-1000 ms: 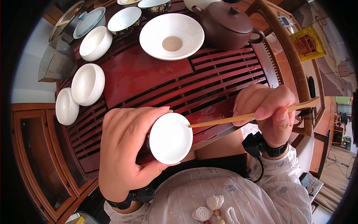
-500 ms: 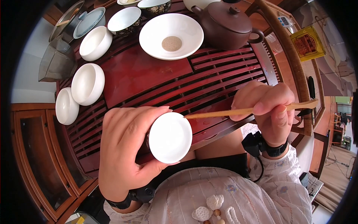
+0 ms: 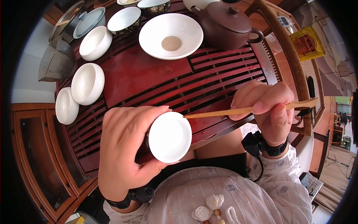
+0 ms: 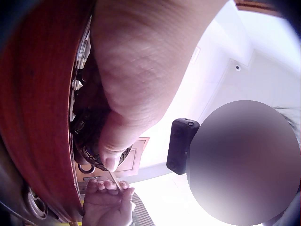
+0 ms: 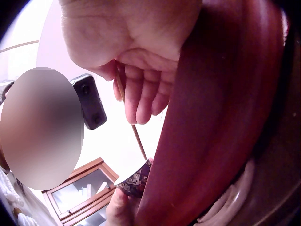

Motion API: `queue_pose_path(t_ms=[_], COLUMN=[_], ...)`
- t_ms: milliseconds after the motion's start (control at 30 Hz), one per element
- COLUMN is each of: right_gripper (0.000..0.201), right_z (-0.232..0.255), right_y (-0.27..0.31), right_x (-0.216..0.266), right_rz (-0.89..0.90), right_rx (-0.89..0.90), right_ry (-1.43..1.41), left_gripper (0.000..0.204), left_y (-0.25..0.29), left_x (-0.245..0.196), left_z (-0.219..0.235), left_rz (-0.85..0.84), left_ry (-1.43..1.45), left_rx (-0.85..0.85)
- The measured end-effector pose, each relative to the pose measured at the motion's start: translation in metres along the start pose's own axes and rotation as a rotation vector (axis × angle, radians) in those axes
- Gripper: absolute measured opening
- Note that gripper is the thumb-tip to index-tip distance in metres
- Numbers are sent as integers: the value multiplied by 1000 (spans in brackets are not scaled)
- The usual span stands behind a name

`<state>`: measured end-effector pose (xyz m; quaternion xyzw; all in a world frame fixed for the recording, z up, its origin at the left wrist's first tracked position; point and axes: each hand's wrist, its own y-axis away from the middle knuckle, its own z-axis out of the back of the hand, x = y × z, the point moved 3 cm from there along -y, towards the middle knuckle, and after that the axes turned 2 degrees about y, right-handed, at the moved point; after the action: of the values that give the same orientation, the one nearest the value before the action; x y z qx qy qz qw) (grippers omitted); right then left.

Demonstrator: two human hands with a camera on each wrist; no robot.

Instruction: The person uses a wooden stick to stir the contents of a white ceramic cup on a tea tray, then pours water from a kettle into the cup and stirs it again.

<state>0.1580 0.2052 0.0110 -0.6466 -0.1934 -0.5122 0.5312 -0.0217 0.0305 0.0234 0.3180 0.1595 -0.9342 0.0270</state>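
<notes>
My left hand [image 3: 125,149] grips a small cup [image 3: 170,137], white inside, its mouth facing the head camera. In the right wrist view the outside of the cup [image 5: 135,181] shows a dark floral pattern. My right hand [image 3: 269,108] pinches a thin wooden tea pick [image 3: 220,112] between thumb and fingers. The slim tip of the pick lies right at the cup's upper right rim, and its wider end sticks out past the hand. In the left wrist view the thumb of the left hand [image 4: 136,94] presses the cup's side.
A slatted red tea tray [image 3: 145,80] lies beyond the hands. On it stand a wide white bowl [image 3: 171,24] with a brown patch at its bottom, a brown teapot [image 3: 229,24], and white bowls [image 3: 88,84] at the left. A rattan-edged stand [image 3: 298,74] rises at the right.
The pick's tip has moved up along the cup's rim, and the pick now lies closer to level. My right hand has shifted slightly; the left hand and cup have barely moved.
</notes>
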Motion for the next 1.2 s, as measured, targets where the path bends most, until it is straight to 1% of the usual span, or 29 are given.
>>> queue_pose_path(t_ms=[167,267,333,433,567,633,733,867,967,1033,1067,1133,1200], right_gripper=[29,30,29,29,28,31,32,32,32,32,32,32,32], right_z=[0,0,1,0,1,1,1,1,0,1,1,1,0], right_y=[0,1,1,1,2,4,3,3,3,5,4,3,5], right_x=[0,0,0,-1,-1,-3,-1,-2,0,-1,-1,-1,0], right_rz=[-9,3,-14,15,-3,29,27,3,22,-20,-20,47,22], right_rx=[22,-23,2,-18,3,-69,-72,-32,-77,-34,-34,-47,-45], right_ry=[-30,12,-32,8,-21,-89,-65,-120,-67,-139,-139,-60,-99], left_gripper=[67,67,67,67,66,67,67,67,66,63,63,62,62], left_y=[0,0,0,0,0,2,2,2,1,0,0,0,0], left_x=[0,0,0,0,1,2,3,2,1,1,0,-2,-1], left_z=[0,0,0,0,0,-1,-1,0,0,-1,-1,-1,-1], left_rz=[-3,-2,0,-1,1,-38,-41,-41,-37,-50,-50,-16,-20], left_ry=[-1,4,-4,1,-3,-23,-23,-26,-24,-28,-28,0,2], left_rx=[-1,-3,6,-3,-1,20,26,27,23,18,18,-10,-7])
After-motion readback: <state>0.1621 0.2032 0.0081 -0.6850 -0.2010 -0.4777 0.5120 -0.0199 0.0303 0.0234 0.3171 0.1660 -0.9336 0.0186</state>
